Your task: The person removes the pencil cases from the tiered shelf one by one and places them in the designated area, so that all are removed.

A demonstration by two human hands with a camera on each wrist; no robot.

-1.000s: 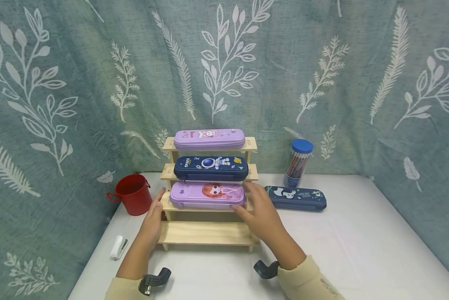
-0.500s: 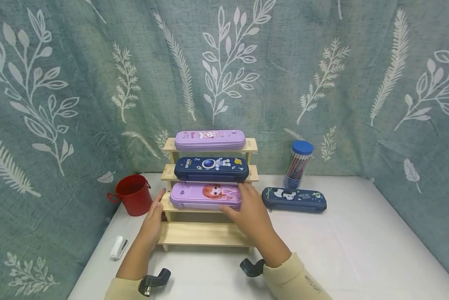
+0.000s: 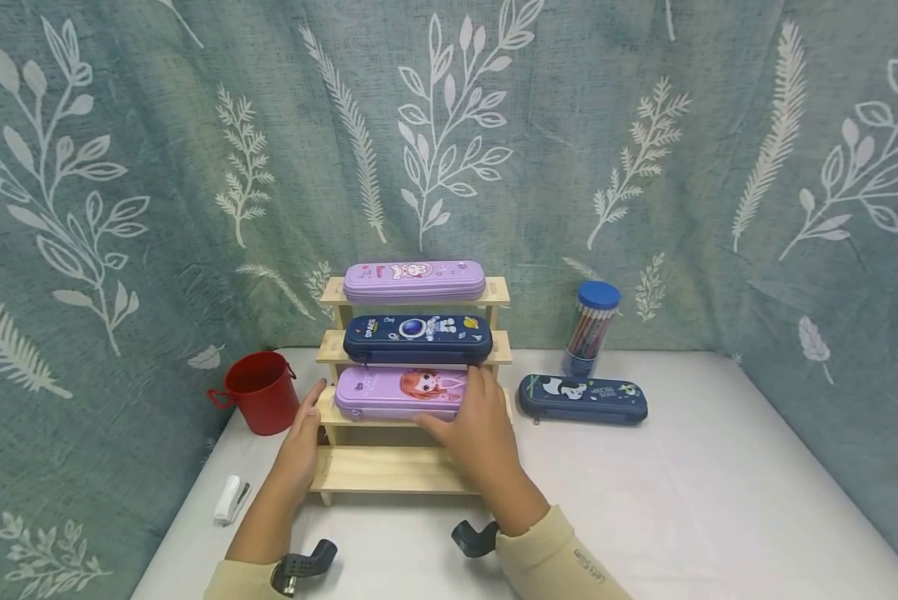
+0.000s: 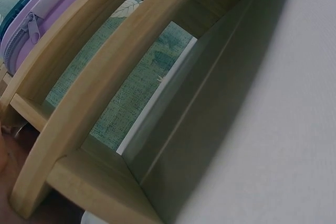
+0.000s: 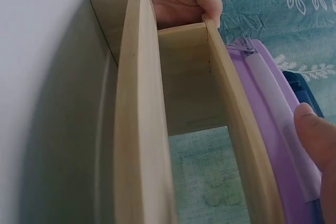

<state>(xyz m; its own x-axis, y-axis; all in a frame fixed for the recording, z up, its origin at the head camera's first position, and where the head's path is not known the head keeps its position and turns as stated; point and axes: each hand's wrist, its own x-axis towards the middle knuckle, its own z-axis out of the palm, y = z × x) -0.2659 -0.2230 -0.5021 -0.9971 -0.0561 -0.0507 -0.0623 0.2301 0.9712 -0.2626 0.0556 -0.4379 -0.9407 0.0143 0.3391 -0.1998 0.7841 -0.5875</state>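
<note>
A wooden tiered stand (image 3: 388, 469) bears three zippered pencil cases. On its third tier lies the purple pencil case with a red-haired doll (image 3: 373, 392). Around that case's right end is my right hand (image 3: 481, 429), thumb in front, fingers reaching over the back edge; in the right wrist view its thumb (image 5: 315, 129) lies over the case's side. Higher up sit a navy space pencil case (image 3: 418, 337) and another purple pencil case (image 3: 414, 282). My left hand (image 3: 298, 454) rests against the stand's left side, fingers extended; its palm also shows behind the wood in the right wrist view.
To the right lies a navy panda pencil case (image 3: 582, 400). Behind it stands a blue-lidded tub of pencils (image 3: 589, 329). A red bucket (image 3: 263, 396) and a white stapler (image 3: 231, 500) are on the left. The bottom tier bears no case.
My right hand has moved left along the doll pencil case, closing over its right end. My left hand stays at the stand's side, and the cases keep their places.
</note>
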